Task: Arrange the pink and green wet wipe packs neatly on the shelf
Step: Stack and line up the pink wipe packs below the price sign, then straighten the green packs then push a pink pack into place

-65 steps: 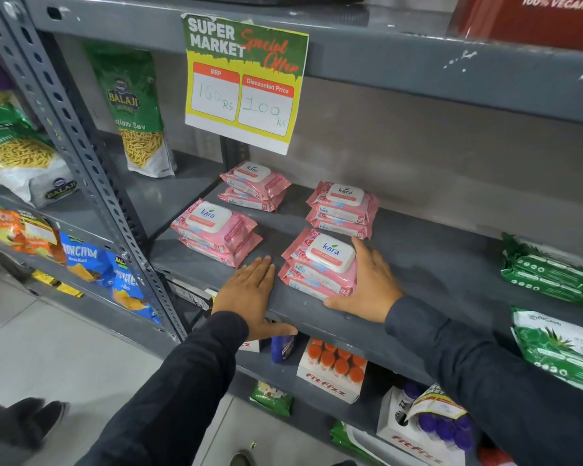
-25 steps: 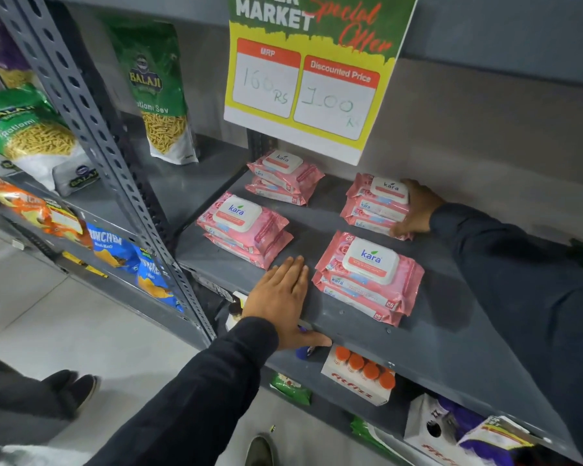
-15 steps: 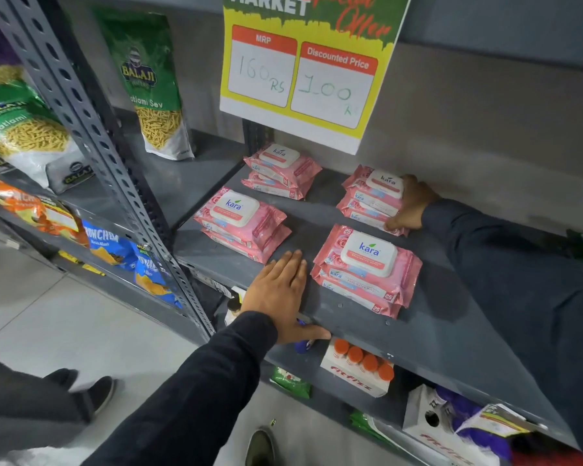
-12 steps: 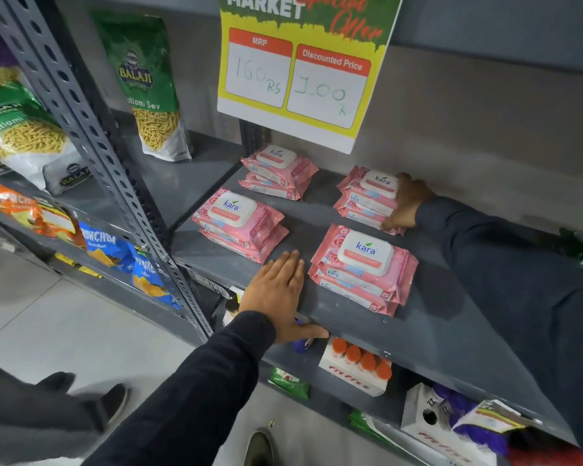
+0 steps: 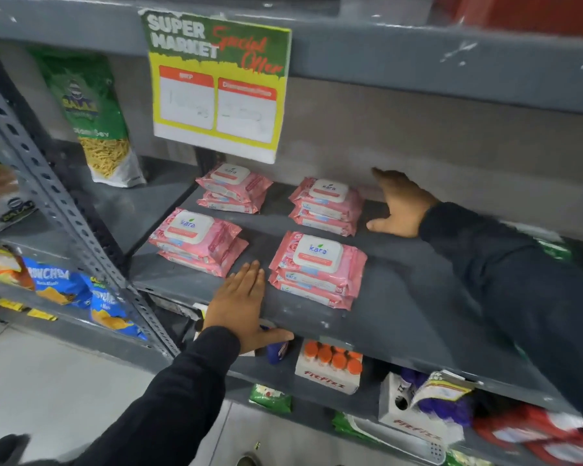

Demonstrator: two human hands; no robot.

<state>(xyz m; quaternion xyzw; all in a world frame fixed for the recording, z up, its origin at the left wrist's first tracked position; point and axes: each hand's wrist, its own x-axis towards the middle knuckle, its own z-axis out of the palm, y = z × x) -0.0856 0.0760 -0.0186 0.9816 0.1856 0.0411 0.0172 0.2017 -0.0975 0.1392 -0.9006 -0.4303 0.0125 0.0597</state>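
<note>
Several pink wet wipe packs lie in small stacks on the grey shelf [image 5: 401, 297]: back left stack [image 5: 233, 188], back right stack [image 5: 327, 205], front left stack [image 5: 196, 240], front right stack [image 5: 317, 269]. My left hand [image 5: 241, 304] rests flat on the shelf's front edge between the two front stacks, thumb hooked under the lip. My right hand [image 5: 399, 205] is open just right of the back right stack, fingers spread, holding nothing. A sliver of a green pack [image 5: 554, 250] shows behind my right sleeve.
A special-offer price sign [image 5: 217, 85] hangs from the shelf above. A slotted steel upright [image 5: 58, 210] divides off snack bags [image 5: 91, 119] on the left. The shelf below holds a FitFizz box [image 5: 329, 368] and other goods.
My right hand went from the front right stack to the back right stack, pushed against it, and has now come off it, open. The left hand stayed put. The camera tilted up.
</note>
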